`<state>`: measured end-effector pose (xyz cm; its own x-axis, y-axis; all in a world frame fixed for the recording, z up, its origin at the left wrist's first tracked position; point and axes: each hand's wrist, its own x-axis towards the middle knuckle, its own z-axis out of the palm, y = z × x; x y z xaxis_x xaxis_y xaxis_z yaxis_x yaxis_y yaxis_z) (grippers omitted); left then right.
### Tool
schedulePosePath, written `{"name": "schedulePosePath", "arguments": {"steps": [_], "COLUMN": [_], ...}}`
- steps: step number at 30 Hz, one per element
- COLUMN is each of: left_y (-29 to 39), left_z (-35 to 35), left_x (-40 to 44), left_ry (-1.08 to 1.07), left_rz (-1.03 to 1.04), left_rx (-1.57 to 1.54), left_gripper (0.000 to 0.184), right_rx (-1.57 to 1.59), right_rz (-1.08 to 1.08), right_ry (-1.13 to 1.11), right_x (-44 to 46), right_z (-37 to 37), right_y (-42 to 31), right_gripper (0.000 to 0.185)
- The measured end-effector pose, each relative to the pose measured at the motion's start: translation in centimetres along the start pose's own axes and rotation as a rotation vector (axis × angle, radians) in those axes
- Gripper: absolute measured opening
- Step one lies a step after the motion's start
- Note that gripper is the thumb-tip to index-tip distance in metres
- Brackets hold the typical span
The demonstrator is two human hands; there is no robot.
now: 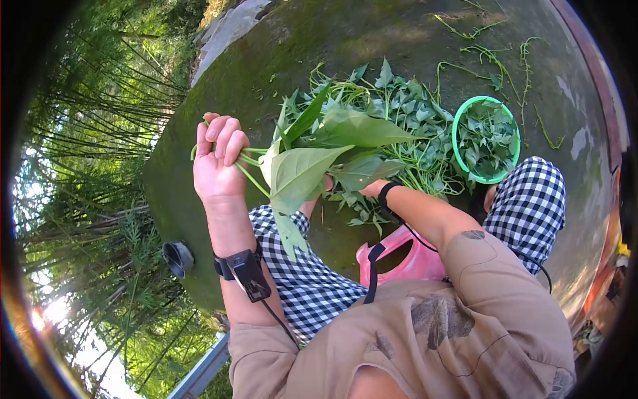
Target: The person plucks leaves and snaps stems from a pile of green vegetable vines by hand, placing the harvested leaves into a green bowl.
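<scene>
My left hand is raised at the left, its fingers curled around several thin green stems. Large broad green leaves spread from those stems toward the middle of the view. Behind the leaves, my right hand shows only near the wrist, and its fingers are hidden. Just beyond it, a heap of leafy green vines lies on the ground. To the right of the heap stands a round basket with a bright green rim, filled with picked leaves.
Stripped vine stems lie scattered on the mossy concrete ground at the far right. A pink plastic stool is beneath me. A dark pot sits near the left edge, beside bamboo growth.
</scene>
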<state>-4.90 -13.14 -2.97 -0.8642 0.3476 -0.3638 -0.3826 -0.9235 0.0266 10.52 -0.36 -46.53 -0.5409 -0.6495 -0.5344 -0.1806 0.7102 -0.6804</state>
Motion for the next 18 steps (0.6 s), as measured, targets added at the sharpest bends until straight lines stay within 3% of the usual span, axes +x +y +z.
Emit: {"name": "schedulePosePath", "arguments": {"steps": [3, 5, 6, 9, 15, 18], "left_y": [-0.2, -0.2, -0.1, 0.1, 0.2, -0.5], "left_z": [0.0, -0.3, -0.5, -0.7, -1.3, -1.0], "left_x": [0.2, 0.6, 0.9, 1.1, 1.0, 0.7], "left_ry": [-0.047, -0.076, -0.090, -0.085, -0.083, -0.093], "left_rz": [-0.025, -0.026, -0.034, -0.020, 0.035, 0.083], "left_rx": [-0.013, -0.006, -0.006, -0.004, -0.005, 0.096], "left_gripper": [0.023, 0.023, 0.023, 0.024, 0.028, 0.027], "right_rx": [0.430, 0.370, 0.552, 0.561, 0.588, 0.674], "right_rz": [0.126, 0.095, 0.160, 0.222, 0.189, 0.275], "right_ry": [0.082, 0.248, 0.337, 0.120, 0.359, 0.548], "right_x": [-8.8, -8.5, -10.3, -13.7, -21.3, -28.6], "right_z": [-8.2, -6.4, -7.0, -10.9, -16.9, -23.9], "right_y": [-6.3, -6.5, -7.6, -9.4, -9.1, -8.8], "right_gripper": [0.048, 0.051, 0.055, 0.070, 0.076, 0.077]}}
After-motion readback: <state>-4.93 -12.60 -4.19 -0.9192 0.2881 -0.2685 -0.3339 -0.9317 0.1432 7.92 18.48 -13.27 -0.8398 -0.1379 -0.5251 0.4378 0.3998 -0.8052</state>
